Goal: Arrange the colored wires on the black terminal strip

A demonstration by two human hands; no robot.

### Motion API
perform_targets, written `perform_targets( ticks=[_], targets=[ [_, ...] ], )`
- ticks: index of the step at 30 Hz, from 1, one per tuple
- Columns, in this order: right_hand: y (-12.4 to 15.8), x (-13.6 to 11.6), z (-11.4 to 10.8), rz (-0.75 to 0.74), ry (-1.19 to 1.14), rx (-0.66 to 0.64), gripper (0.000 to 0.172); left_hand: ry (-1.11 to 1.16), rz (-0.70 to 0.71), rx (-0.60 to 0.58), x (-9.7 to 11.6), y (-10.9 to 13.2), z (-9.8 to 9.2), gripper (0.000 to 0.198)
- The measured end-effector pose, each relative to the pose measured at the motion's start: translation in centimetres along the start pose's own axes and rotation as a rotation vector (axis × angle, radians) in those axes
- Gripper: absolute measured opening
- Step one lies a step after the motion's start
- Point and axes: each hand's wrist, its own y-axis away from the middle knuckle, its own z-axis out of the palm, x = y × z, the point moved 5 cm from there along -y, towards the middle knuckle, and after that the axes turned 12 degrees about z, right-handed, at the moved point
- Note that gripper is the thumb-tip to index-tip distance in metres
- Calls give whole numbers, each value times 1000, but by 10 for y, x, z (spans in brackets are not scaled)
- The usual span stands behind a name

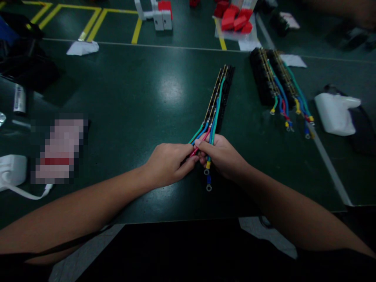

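A long black strip [225, 94] with brass-coloured metal bars lies on the green table, pointing away from me. Green, blue and red insulated wires [217, 111] run from it toward me. My left hand [170, 162] is closed around the wires at their left side, fingertips pinching near the red one. From the right, my right hand [226, 154] grips the same bundle between thumb and fingers, touching my left fingertips. Ring terminals [208, 178] with yellow and blue sleeves hang below the right hand. The other wire ends are hidden by my fingers.
Two similar wired black strips [272, 78] lie at the right, beside a white plastic object [336, 113]. At left are a blurred-out phone-like slab [60, 150] and a white charger [11, 172] with a cable. Red parts [236, 19] sit at the back; someone's arm [346, 9] shows top right.
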Motion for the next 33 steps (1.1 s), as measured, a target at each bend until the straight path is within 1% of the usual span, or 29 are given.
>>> perform_targets(
  ticks=[12, 33],
  targets=[
    [0, 0, 0, -1, 6, -2, 20, -24, -5, -13, 0, 2, 1, 29],
    [0, 1, 0, -4, -23, -4, 22, -50, 12, 0, 2, 1, 0, 29]
  ],
)
